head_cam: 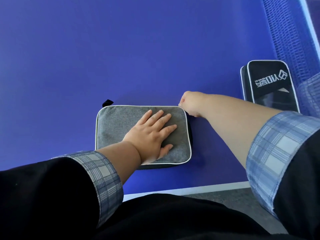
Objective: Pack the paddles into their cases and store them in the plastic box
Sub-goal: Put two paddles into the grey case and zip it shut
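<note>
Grey case (121, 129) lies flat on the table (121, 49), near the front edge. Left hand (152, 134) is spread flat on its lid, pressing down. Right hand (189, 104) is curled tight at the far right corner, pinching there, probably the zip pull, which is hidden. The fabric shell looks soft, light and padded, so it likely slides unless pinned. Best hold is a flat palm on top, or the black loop (107, 102) at the far left corner. Black case (270, 84) sits well apart at right by the net (290, 32). No box or paddles in view.
</note>
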The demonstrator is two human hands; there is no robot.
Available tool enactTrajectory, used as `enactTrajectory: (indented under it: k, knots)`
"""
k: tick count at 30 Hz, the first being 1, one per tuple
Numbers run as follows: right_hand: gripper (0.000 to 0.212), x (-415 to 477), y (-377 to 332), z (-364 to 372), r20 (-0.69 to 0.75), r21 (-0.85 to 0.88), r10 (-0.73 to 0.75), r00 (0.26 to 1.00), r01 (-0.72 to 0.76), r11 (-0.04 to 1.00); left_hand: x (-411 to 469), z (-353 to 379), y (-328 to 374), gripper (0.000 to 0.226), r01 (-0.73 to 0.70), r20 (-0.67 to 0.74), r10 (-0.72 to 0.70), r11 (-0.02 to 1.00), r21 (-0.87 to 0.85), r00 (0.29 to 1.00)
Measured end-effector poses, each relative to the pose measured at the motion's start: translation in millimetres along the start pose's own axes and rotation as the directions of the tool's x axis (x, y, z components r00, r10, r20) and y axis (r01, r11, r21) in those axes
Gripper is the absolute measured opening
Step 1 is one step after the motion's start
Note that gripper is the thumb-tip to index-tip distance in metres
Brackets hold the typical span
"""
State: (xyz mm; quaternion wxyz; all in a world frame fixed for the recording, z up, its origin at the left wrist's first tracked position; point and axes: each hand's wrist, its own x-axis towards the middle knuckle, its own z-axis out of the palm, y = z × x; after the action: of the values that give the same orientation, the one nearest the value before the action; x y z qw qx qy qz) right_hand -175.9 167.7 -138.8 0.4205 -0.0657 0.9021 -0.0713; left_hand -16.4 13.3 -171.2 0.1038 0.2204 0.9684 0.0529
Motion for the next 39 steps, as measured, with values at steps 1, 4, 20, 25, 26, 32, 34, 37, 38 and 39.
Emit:
enactTrajectory:
  k: [1, 4, 20, 25, 26, 32, 34, 37, 38, 39]
  knots:
    - [0.027, -2.5, 4.2, 5.5, -0.049, 0.028, -0.004, 0.999, 0.006, 1.000, 0.0, -0.6, 0.4, 0.069, 0.001, 0.003, -0.002, 1.000, 0.007, 1.000]
    - [0.024, -4.9, 21.6, 16.6, -0.102, 0.073, -0.010, 0.995, 0.018, 0.997, 0.1, -1.6, 1.5, 0.070, 0.005, 0.012, -0.006, 1.000, 0.027, 1.000]
    - [0.021, -99.0, 83.0, 124.3, -0.060, 0.582, 0.018, 0.998, 0.020, 0.813, 1.2, -1.2, 5.8, 0.069, 0.028, 0.023, -0.032, 0.991, 0.129, 0.999]
    - [0.018, -101.3, 77.0, 126.5, -0.174, 0.109, -0.110, 0.979, 0.130, 0.985, 5.8, -2.9, 13.3, 0.059, -0.090, 0.132, 0.056, 0.959, 0.267, 0.990]
    - [0.018, -101.8, 74.6, 129.8, -0.204, 0.053, -0.113, 0.972, 0.127, 0.991, 6.0, -3.4, 14.2, 0.058, -0.121, 0.155, 0.081, 0.954, 0.274, 0.985]
    - [0.023, -108.1, 75.6, 150.7, -0.363, 0.031, -0.066, 0.929, 0.083, 0.996, 12.3, -12.5, 8.8, 0.058, -0.206, 0.265, 0.130, 0.936, 0.284, 0.956]
    - [0.018, -111.0, 80.8, 155.7, -0.397, 0.029, -0.052, 0.916, 0.068, 0.997, 14.0, -20.2, 1.7, 0.060, -0.239, 0.309, 0.146, 0.926, 0.291, 0.940]
    - [0.020, -113.5, 80.0, 165.0, -0.425, 0.052, 0.009, 0.905, 0.015, 0.999, 8.7, -24.3, -19.5, 0.064, -0.467, 0.355, 0.351, 0.821, 0.328, 0.867]
    - [0.021, -113.6, 76.7, 168.1, -0.427, 0.072, 0.042, 0.903, -0.012, 0.997, 6.8, -23.5, -27.2, 0.063, -0.542, 0.380, 0.417, 0.773, 0.329, 0.826]
    - [0.021, -113.6, 72.7, 171.3, -0.425, 0.101, 0.082, 0.902, -0.042, 0.994, 6.3, -22.0, -33.3, 0.060, -0.586, 0.395, 0.458, 0.746, 0.317, 0.796]
